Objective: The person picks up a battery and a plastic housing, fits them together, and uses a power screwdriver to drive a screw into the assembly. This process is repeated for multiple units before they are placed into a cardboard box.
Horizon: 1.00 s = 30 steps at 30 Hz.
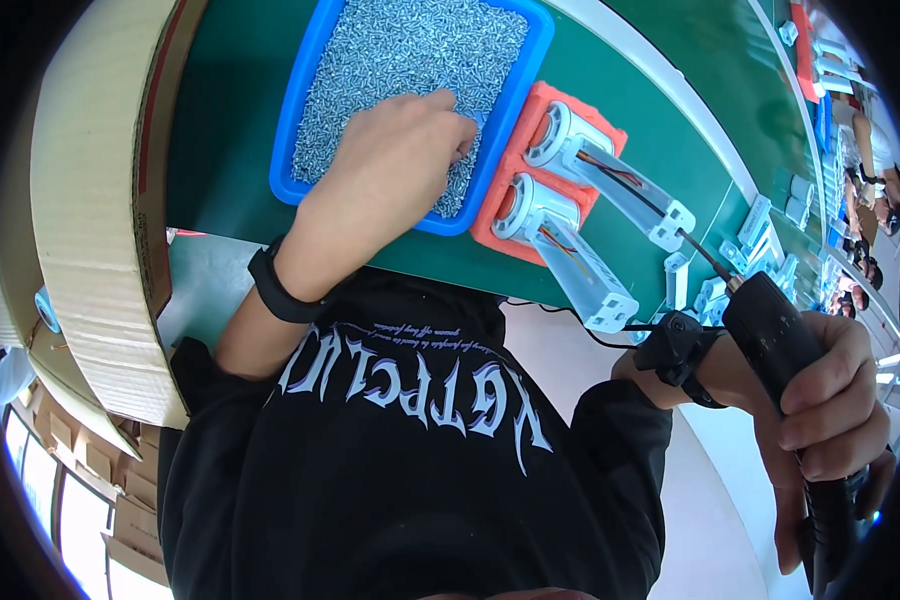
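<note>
Over a blue tray point(283, 150) heaped with small silver screws point(390, 50), my left hand point(395, 155) is closed, its fingertips bent down into the pile. What the fingers pinch is hidden. My right hand point(835, 410) grips a black electric screwdriver point(770, 325). Its thin bit meets the end of a pale plastic handle-shaped housing point(635, 190). A second such housing point(582, 275) lies beside it, nearer me. Both have round heads set in a red-orange foam holder point(492, 222), and coloured wires show inside their open handles.
Several pale plastic parts point(715, 295) lie on the green table point(230, 90) at the right. A large cardboard box point(95, 200) stands close on my left. A black cable runs below the housings. Other people are at work far right.
</note>
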Available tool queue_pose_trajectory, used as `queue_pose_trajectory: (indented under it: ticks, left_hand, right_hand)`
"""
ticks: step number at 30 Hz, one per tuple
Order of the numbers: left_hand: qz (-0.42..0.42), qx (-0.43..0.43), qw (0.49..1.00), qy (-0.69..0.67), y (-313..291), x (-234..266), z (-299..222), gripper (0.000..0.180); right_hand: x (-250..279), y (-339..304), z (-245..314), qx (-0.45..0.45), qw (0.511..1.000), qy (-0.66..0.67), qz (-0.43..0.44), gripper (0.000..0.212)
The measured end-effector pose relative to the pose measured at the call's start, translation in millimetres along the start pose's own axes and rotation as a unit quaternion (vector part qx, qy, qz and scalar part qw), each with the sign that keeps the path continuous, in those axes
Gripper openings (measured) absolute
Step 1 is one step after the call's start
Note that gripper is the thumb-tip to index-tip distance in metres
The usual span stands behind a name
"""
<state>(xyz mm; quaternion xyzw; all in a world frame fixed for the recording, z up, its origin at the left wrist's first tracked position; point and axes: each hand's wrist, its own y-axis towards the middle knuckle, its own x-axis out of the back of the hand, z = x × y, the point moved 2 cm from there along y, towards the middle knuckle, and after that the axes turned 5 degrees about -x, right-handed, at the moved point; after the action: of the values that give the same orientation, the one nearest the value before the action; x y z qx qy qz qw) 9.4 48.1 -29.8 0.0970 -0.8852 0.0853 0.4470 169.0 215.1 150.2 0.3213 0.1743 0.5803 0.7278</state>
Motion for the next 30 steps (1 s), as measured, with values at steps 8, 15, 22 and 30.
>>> queue_pose_trajectory:
  ticks: [8,15,22,30]
  left_hand:
    - [-0.033,0.034,0.997,-0.061,3,9,9,0.01]
    - [-0.074,-0.003,0.996,-0.06,4,17,1,0.006]
    - [-0.053,-0.014,0.998,-0.023,-1,-9,-5,0.007]
    - [-0.083,-0.016,0.995,-0.043,2,3,-7,0.006]
  right_hand:
    - [2,-4,-5,-0.015,1.0,0.015,0.009,0.024]
    - [-6,2,-6,-0.013,1.0,0.002,-0.028,0.027]
    - [-6,1,-13,-0.017,0.999,0.028,-0.014,0.029]
    - [-5,-1,-17,-0.029,0.999,0.037,-0.001,0.038]
